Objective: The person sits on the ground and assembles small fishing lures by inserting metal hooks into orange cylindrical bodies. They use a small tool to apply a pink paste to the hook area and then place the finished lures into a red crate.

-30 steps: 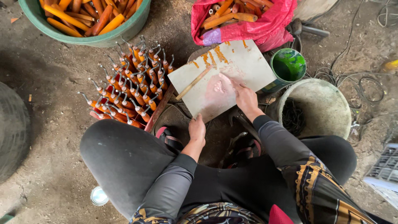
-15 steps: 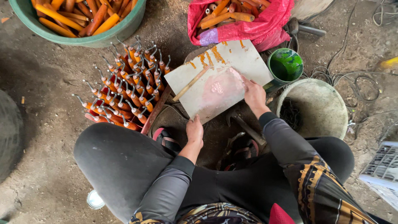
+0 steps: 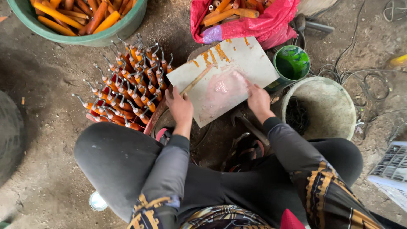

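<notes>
A white board point(image 3: 250, 59) with orange smears lies tilted in front of my knees. A patch of pink paste point(image 3: 220, 91) is spread over its middle, and a thin wooden stick point(image 3: 198, 78) lies across its left part. My left hand point(image 3: 180, 107) sits at the board's near left edge, fingers curled right at the stick's lower end; whether it grips the stick or the board is unclear. My right hand point(image 3: 258, 99) is at the board's right edge. Its fingers reach flat onto the pink paste and hold nothing.
Several orange-handled tools with metal hooks point(image 3: 127, 85) are stacked left of the board. A green basin point(image 3: 123, 32) of orange handles stands at the top left, a pink bag point(image 3: 263, 27) of more handles at the top. A green paint can point(image 3: 291, 62) and a pale bucket point(image 3: 324, 106) stand on the right.
My left hand has risen from near my knee to the board's left edge by the stick. My right hand has slid back along the pink paste toward the board's right edge.
</notes>
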